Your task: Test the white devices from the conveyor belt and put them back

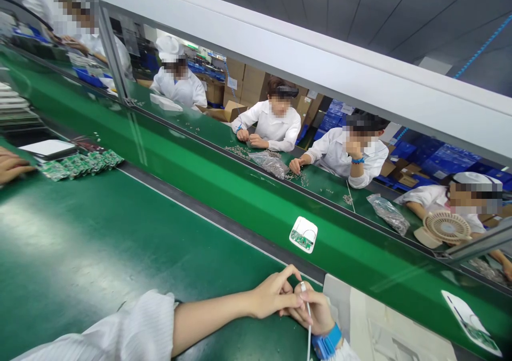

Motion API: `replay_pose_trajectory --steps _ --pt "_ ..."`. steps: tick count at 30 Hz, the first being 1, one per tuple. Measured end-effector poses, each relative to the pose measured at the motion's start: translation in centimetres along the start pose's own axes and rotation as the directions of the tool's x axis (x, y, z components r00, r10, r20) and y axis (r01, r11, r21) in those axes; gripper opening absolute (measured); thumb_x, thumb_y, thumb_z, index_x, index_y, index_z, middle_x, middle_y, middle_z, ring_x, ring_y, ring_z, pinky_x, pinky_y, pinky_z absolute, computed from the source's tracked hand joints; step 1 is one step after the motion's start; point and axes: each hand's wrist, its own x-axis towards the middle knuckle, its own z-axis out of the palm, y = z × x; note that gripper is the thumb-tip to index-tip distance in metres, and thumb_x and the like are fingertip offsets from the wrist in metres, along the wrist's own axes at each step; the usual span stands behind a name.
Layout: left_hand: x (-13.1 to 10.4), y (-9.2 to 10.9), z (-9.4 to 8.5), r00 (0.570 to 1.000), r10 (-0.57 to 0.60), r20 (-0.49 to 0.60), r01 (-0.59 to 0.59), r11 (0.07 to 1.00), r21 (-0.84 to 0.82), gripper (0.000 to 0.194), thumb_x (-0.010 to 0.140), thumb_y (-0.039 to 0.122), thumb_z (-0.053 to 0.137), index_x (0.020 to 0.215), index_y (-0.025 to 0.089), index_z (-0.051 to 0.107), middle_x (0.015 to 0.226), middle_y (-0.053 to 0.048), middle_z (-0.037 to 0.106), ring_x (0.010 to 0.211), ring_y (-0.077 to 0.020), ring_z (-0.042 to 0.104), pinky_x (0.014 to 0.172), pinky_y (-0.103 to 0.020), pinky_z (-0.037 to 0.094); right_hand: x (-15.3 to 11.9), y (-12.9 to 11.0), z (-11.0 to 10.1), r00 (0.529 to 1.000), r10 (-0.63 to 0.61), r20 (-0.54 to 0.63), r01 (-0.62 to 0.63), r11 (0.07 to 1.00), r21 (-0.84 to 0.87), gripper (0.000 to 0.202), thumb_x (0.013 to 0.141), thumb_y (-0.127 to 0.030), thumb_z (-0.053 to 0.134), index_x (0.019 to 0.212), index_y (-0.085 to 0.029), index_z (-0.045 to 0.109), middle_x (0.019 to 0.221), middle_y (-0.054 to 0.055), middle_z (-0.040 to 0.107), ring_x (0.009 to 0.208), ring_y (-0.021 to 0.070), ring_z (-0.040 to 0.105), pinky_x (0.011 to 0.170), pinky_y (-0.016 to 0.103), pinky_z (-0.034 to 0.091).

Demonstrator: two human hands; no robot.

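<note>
My left hand (274, 294) and my right hand (316, 310) meet low in the middle, above the green work surface. Between them a thin white cable (309, 321) with a small plug at its upper end runs down out of view. The thumb and fingers of my right hand are closed on the cable just below the plug; a blue wrist strap (327, 343) circles that wrist. My left hand is curled against the right, index fingertip and thumb pinching close around the plug. Some fingers hide behind others. Just beyond, a white cover with a green circuit board (304, 235) lies on the conveyor.
A green conveyor belt (208, 163) runs along the far side. Another white cover (471, 321) lies on it at right, near a pale tray (384, 323). Circuit boards (82, 163) are piled at left beside a person's hand (14, 165). Several people sit opposite behind a metal frame.
</note>
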Motion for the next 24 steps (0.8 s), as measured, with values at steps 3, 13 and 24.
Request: replay_pose_trajectory --steps 3,13,24 --pt "0.14 0.03 0.03 1.000 -0.021 -0.012 0.020 0.998 -0.055 0.035 0.080 0.043 0.055 0.098 0.017 0.040 0.056 0.004 0.056 0.040 -0.0070 0.046 0.037 -0.015 0.036 -0.01 0.29 -0.23 1.000 0.008 -0.022 -0.008 1.000 -0.014 0.032 0.077 -0.036 0.058 0.051 -0.017 0.056 0.026 -0.011 0.026 0.026 0.0047 0.017 0.049 0.027 0.040" --pt "0.02 0.74 -0.49 0.994 -0.035 0.102 0.056 0.976 -0.209 0.038 0.074 0.035 0.064 0.099 0.018 0.041 0.055 0.005 0.057 0.038 -0.0074 0.050 0.033 -0.013 0.028 -0.38 0.72 -0.63 1.000 0.026 -0.004 -0.026 0.991 -0.129 0.036 0.072 -0.050 0.063 0.062 -0.016 0.057 0.028 -0.015 0.024 0.027 0.0007 0.011 0.055 0.026 0.043" --pt "0.29 0.47 -0.96 0.990 -0.039 0.138 0.074 0.962 -0.264 0.042 0.068 0.027 0.069 0.098 0.018 0.042 0.050 0.005 0.057 0.039 -0.0083 0.051 0.033 -0.012 0.032 -0.39 0.55 -0.01 0.992 0.020 -0.126 -0.036 0.992 -0.124 0.031 0.070 -0.045 0.067 0.064 -0.016 0.059 0.040 -0.004 0.048 0.041 0.0093 0.046 0.060 0.029 0.045"
